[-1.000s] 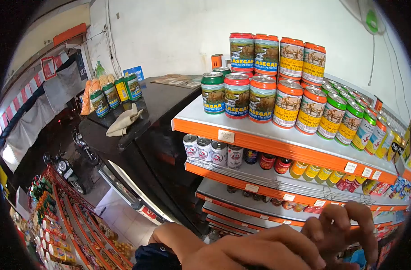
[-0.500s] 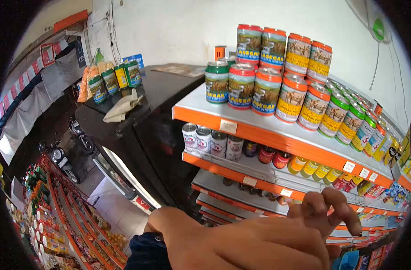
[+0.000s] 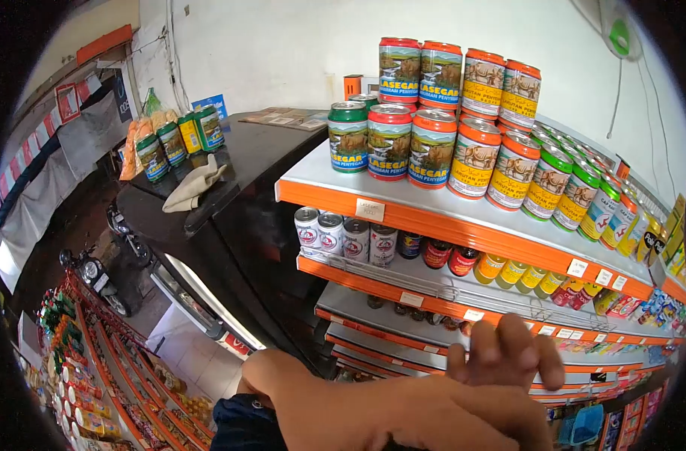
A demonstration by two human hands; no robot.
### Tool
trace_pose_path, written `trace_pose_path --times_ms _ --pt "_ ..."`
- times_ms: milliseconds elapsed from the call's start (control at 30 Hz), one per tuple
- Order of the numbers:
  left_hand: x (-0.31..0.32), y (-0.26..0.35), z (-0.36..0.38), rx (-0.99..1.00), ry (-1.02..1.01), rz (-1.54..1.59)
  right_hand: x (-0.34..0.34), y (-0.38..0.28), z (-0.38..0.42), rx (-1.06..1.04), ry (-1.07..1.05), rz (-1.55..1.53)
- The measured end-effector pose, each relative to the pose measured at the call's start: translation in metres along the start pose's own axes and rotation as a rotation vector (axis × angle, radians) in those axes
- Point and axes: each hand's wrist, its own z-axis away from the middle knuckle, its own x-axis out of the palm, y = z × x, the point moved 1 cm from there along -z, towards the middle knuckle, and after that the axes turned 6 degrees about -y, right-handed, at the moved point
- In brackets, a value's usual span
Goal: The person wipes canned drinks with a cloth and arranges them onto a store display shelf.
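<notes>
My left hand [image 3: 418, 413] reaches in from the bottom with a dark blue sleeve [image 3: 245, 421] at its wrist; its back faces me and its fingers run out of the frame. Just behind it, the bent fingers of my right hand [image 3: 508, 353] stick up, slightly apart, with nothing seen in them; the left hand hides the rest. Both are in front of the lower shelves [image 3: 403, 297]. Above them, the top shelf [image 3: 313, 169] carries drink cans in two tiers, among them a green-rimmed can [image 3: 348, 139] and an orange-rimmed can [image 3: 474, 161].
Left of the shelf stands a dark counter [image 3: 260, 150] with a beige cloth [image 3: 192, 188] and several cans [image 3: 170, 143]. White cans [image 3: 355, 240] and yellow bottles [image 3: 512, 272] fill the second shelf. Goods racks [image 3: 125, 368] line the lower left; motorbikes [image 3: 95, 274] stand outside.
The view has shifted slightly, so shelf and counter sit a little further left. My right hand's fingers have moved left, closer over my left hand.
</notes>
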Motion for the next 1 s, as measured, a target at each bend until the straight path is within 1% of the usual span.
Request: trace_pose_path --times_ms 33,100,133,200,233,300,333,500,533,600,633,667,733,767,800,867,900,1000 --pt "0.0 -0.006 -0.001 -0.001 -0.012 0.005 0.0 0.003 -0.001 -0.081 -0.009 0.048" --pt "0.005 -0.02 0.001 0.076 -0.23 -0.113 0.001 0.015 -0.003 -0.24 -0.032 0.138" --pt "0.007 -0.02 0.001 0.074 -0.245 -0.116 0.002 0.022 -0.006 -0.322 -0.048 0.179" --pt "0.01 -0.017 -0.001 0.183 0.308 0.028 0.002 0.027 -0.007 -0.484 -0.066 0.263" --pt "0.026 -0.024 -0.012 0.179 0.303 0.033 0.003 0.018 -0.009 -0.49 -0.063 0.268" --pt "0.059 -0.044 -0.035 0.752 0.94 0.243 0.013 -0.005 -0.014 -0.126 -0.212 0.35" --pt "0.062 -0.046 -0.028 0.738 0.949 0.248 0.017 -0.008 -0.016 -0.13 -0.195 0.35" --pt "0.059 -0.026 0.013 0.276 0.842 -0.266 0.03 -0.015 -0.029 -0.077 -0.166 0.221" --pt "0.064 -0.023 0.007 0.279 0.844 -0.265 0.033 -0.017 -0.032 -0.064 -0.172 0.196" --pt "0.076 -0.016 -0.007 0.231 1.093 -0.164 0.042 -0.023 -0.033 -0.051 -0.18 0.172" --pt "0.071 -0.001 0.007 0.117 1.011 -0.171 0.048 -0.028 -0.03 -0.001 -0.132 0.143" --pt "0.073 0.005 0.01 0.117 1.007 -0.168 0.054 -0.034 -0.026 0.048 -0.085 0.115" --pt "0.08 0.014 0.017 0.044 1.09 -0.299 0.062 -0.044 -0.018 0.145 0.01 0.06" --pt "0.071 0.019 0.031 0.083 0.922 -0.369 0.063 -0.047 -0.015 0.193 0.059 0.033" --pt "0.076 0.017 0.034 0.085 0.917 -0.365 0.063 -0.049 -0.013 0.19 0.058 0.039" --pt "0.082 0.015 0.035 0.186 1.134 -0.199 0.062 -0.053 -0.011 0.145 0.033 0.057" --pt "0.079 0.016 0.039 0.185 1.128 -0.199 0.062 -0.055 -0.01 0.121 0.022 0.067" --pt "0.049 0.019 0.045 0.205 0.561 -0.212 0.06 -0.06 -0.005 0.038 0.002 0.106"
